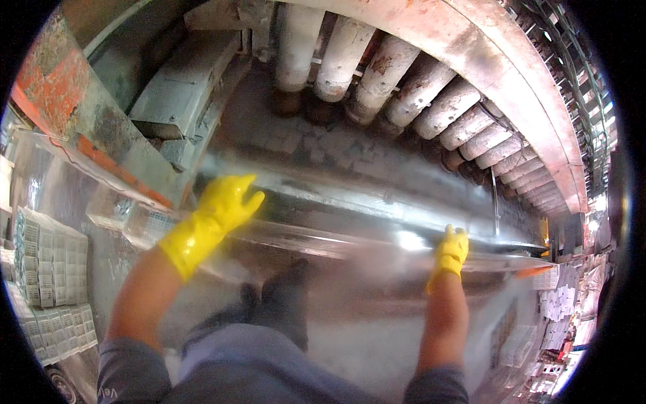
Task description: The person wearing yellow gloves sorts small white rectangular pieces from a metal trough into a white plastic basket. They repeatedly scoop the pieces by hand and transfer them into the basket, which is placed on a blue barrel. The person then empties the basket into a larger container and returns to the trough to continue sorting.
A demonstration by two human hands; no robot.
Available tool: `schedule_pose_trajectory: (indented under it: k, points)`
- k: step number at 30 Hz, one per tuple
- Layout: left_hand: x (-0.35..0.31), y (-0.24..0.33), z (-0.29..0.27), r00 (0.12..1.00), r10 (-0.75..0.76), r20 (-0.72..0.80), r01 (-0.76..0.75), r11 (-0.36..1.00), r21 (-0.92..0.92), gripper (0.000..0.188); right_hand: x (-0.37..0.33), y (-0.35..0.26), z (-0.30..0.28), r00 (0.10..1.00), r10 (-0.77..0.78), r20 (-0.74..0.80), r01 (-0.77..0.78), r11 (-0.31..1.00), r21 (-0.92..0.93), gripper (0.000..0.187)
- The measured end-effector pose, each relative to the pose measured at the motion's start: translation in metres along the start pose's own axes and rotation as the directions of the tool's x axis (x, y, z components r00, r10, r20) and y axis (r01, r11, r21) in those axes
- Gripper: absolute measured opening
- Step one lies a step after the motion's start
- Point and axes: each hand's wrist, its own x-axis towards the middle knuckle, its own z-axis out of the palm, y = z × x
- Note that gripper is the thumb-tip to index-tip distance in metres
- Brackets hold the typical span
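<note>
A long shiny metal sheet (350, 229) crosses the middle of the frame, motion-blurred, above a grey concrete floor (377, 350) in a worn industrial hall. The left hand (219, 212) in a yellow glove lies on its left part, fingers spread flat; the right hand (452, 252), also gloved, grips its near edge at centre right. A row of dusty rollers (417, 87) fills the upper frame, and white crates (50, 283) stack at lower left.

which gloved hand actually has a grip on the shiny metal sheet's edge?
The right hand: its yellow-gloved fingers curl over the metal sheet at its edge. The left hand is spread open, fingers splayed, lying against the sheet rather than gripping it.
</note>
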Motion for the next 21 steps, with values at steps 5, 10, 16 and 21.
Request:
schedule_pose_trajectory:
  k: [5,10,16,21]
  points:
    - [0.008,0.001,0.007,1.000,0.023,-0.012,-0.023,1.000,-0.019,0.047,0.060,0.067,0.029,0.959,-0.225,-0.171,0.181,0.954,-0.239,0.055]
    - [0.027,-0.012,0.009,0.997,0.070,-0.040,-0.069,0.997,0.022,0.047,0.017,-0.016,0.007,1.000,-0.020,-0.020,0.020,0.999,0.030,0.053]
    - [0.056,-0.022,0.016,1.000,0.009,0.012,-0.009,1.000,0.002,0.048,0.031,-0.043,0.016,0.999,0.042,-0.002,-0.041,0.991,0.128,0.054]
    - [0.080,-0.024,0.016,0.999,-0.009,0.036,0.009,1.000,0.017,0.048,0.061,-0.047,0.029,0.998,0.060,-0.009,-0.060,0.998,0.003,0.056]
